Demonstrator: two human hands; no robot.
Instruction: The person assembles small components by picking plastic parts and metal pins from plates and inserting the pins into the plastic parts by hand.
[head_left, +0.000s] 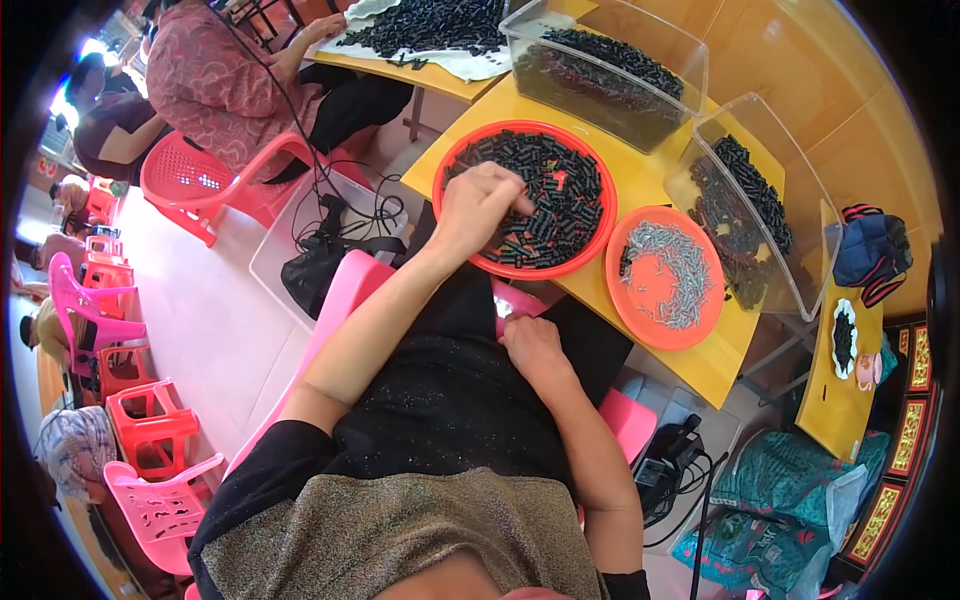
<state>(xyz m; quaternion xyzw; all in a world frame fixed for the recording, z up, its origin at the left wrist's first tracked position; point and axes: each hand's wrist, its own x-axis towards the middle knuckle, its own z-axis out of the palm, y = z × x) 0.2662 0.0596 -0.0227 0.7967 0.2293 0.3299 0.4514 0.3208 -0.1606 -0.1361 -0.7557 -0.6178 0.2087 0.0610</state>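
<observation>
My left hand (482,205) reaches over a round red basin (606,215) full of short black plastic tubes (575,215). Its fingers are curled together just above the tubes; whatever they pinch, if anything, is hidden. Low by my lap, my right hand (535,346) is closed beside a pink, shiny object (515,298) under the basin's near edge. I cannot make out what that hand holds. To the right of the basin, an orange-red plate (640,300) holds many small silver screw-like pieces (682,290) and a few black tubes at its left side.
Two clear plastic bins (690,75) with black tubes stand behind on the yellow table (735,350). More black tubes (430,25) lie on a white sheet at a far table, near another person (215,85). Pink chairs (225,175) and cables (350,205) are left; teal bags (780,490) are right.
</observation>
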